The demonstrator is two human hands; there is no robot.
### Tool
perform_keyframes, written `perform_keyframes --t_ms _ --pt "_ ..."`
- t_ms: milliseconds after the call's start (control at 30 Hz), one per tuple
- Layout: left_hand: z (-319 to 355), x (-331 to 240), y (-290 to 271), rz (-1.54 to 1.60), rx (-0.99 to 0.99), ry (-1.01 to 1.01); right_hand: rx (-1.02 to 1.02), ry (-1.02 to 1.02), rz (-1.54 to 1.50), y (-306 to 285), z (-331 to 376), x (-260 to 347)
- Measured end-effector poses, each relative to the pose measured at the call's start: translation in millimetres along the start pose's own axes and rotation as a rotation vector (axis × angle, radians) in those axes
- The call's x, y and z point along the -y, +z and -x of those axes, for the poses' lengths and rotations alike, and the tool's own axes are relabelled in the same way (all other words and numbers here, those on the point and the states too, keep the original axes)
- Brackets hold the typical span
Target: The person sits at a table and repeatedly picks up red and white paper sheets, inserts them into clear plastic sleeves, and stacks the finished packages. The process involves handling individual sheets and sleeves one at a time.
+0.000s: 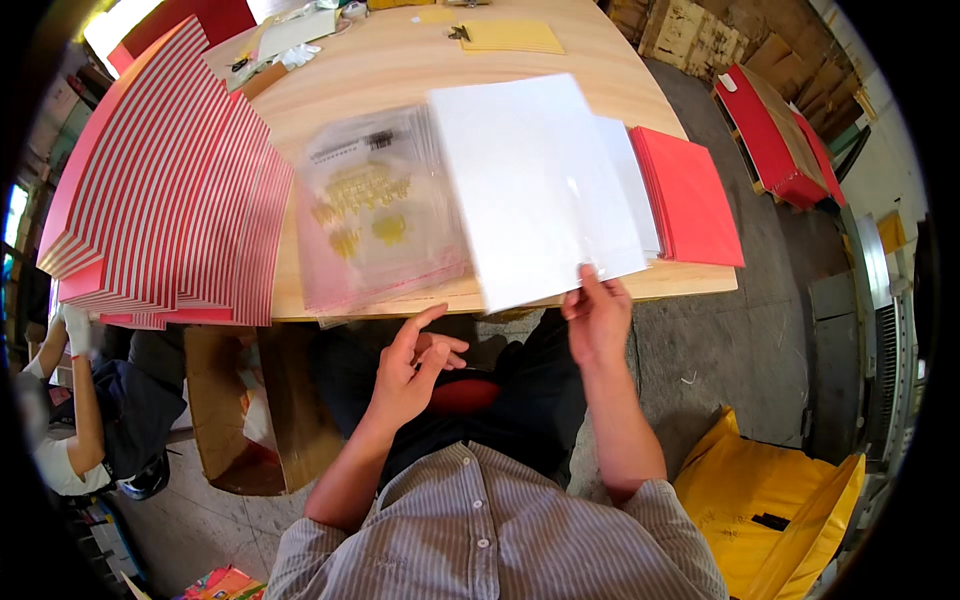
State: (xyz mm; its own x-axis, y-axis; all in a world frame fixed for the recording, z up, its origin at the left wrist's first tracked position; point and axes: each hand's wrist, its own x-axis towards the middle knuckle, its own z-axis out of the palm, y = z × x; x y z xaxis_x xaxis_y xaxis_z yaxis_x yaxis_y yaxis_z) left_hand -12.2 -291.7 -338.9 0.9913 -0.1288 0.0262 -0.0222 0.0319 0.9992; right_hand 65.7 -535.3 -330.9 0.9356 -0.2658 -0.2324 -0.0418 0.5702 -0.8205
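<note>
The right hand (597,320) pinches the near edge of a white sheet (535,185), thumb on top and fingers under, and holds it tilted up over the wooden bench (400,70). The sheet looks to be inside a clear sleeve, or about to go in one, though the glare makes that hard to settle. The left hand (412,365) hangs empty below the bench edge, fingers loosely spread, index finger pointing up toward the stack of clear bags with gold print (375,210) that lies just left of the sheet. By my judgement the step in hand is lifting one sheet off its pile; the next move calls for the free hand to come up to the bags, steady one and hold its mouth open. More white sheets (628,175) lie under the lifted one, and a stack of red cards (690,195) sits to its right. Fanned red-and-white striped sheets (175,190) cover the left end of the bench
</note>
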Motion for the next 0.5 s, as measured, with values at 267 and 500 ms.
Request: perform_keyframes --t_ms 267,500 --pt "39 36 -17 -0.118 -0.085 -0.162 -0.137 -0.179 0.015 -55 -80 42" --pt "54 53 -27 -0.087 -0.150 -0.225 -0.127 -0.171 -0.033 -71 -95 49"
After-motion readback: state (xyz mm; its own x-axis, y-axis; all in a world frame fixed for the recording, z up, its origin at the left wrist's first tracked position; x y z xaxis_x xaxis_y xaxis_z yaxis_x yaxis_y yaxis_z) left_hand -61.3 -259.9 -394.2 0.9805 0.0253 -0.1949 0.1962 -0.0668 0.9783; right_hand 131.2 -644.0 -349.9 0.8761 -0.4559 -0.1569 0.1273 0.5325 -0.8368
